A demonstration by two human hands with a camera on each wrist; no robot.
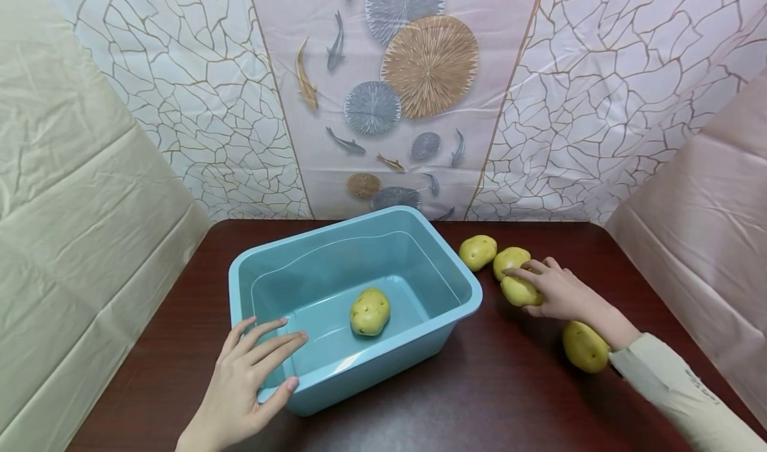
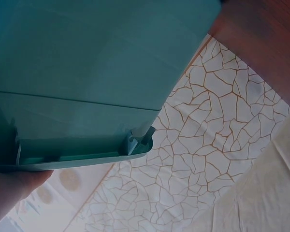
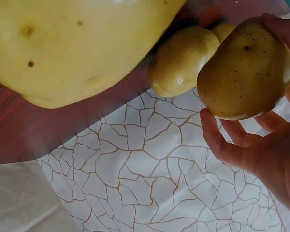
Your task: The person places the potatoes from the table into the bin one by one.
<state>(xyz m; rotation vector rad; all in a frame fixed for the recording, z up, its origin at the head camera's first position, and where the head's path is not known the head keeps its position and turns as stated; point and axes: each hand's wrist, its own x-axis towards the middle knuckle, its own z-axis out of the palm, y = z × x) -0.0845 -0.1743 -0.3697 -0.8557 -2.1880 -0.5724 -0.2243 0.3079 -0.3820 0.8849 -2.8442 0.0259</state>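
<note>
My right hand holds a yellow potato between thumb and fingers, right of the bin. In the right wrist view, the fingers and thumb curve round this potato. Just behind it is another potato. My left hand lies over the near left corner of a light blue plastic bin, its fingers spread and fairly straight above the inside. The left wrist view shows the bin's outer wall with part of the hand at the rim. One potato lies on the bin's floor.
Near the bin's right corner lies a potato; one more potato sits below my right wrist. The dark red-brown table is enclosed by a patterned cloth behind and plain cloth at both sides.
</note>
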